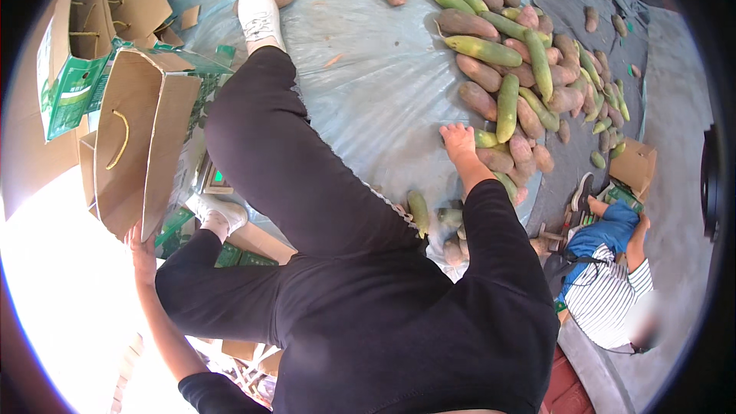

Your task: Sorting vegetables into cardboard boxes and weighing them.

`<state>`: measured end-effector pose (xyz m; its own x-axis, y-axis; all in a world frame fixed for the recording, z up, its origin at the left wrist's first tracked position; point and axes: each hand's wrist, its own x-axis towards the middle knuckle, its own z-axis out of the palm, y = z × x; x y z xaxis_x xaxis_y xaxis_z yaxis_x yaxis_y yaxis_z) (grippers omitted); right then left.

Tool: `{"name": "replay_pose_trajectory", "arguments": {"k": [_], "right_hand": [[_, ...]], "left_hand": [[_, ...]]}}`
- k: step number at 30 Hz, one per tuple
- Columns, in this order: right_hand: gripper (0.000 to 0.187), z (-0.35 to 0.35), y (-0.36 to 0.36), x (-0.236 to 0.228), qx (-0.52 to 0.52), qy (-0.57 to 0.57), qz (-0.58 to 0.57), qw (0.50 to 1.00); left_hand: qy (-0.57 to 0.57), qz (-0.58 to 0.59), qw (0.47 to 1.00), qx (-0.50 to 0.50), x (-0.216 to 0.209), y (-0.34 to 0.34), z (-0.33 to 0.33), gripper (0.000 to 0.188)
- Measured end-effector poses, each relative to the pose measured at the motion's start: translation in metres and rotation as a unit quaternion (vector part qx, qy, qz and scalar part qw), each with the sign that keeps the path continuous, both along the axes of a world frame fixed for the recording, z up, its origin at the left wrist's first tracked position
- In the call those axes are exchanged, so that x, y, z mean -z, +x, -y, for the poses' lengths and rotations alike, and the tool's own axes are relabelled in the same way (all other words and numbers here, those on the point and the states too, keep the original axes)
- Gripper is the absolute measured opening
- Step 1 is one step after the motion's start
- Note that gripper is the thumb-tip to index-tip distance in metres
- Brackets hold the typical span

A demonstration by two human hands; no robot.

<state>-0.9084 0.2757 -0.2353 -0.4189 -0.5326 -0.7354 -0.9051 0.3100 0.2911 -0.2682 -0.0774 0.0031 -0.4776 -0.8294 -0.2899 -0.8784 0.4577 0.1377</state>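
On the left, my left hand grips the lower edge of an open cardboard box with a yellow rope handle. The box is tilted, and its brown inside shows. My right hand reaches to the near left side of a vegetable pile, its fingers curled over the left end of a green radish. That radish is partly hidden by the hand. Brownish-pink sweet potatoes and more long green radishes with pale ends lie heaped around it.
Clear plastic sheeting covers the ground under my feet. More green-printed boxes stand at the far left. A single radish lies by my leg. At the right, a person in a striped shirt sits near another open carton.
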Motion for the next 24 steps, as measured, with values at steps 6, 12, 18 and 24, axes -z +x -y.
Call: {"name": "replay_pose_trajectory", "arguments": {"k": [6, 12, 18, 24], "right_hand": [[0.038, 0.026, -0.004, -0.039, 0.117, -0.239, -0.013, 0.964], [0.054, 0.032, -0.057, -0.034, 0.323, -0.599, 0.135, 0.720], [0.047, 0.148, -0.018, -0.136, 0.325, -0.722, 0.298, 0.534], [0.047, 0.264, 0.064, -0.289, 0.259, -0.742, 0.490, 0.376]], "left_hand": [[-0.037, 0.000, 0.999, -0.007, -0.004, -0.004, -0.003, 0.045], [-0.056, -0.010, 0.998, -0.023, -0.013, -0.043, -0.009, 0.043], [-0.051, 0.059, 0.995, -0.054, -0.029, -0.043, -0.017, 0.045], [-0.044, 0.077, 0.992, -0.089, -0.033, -0.043, -0.020, 0.049]]}}
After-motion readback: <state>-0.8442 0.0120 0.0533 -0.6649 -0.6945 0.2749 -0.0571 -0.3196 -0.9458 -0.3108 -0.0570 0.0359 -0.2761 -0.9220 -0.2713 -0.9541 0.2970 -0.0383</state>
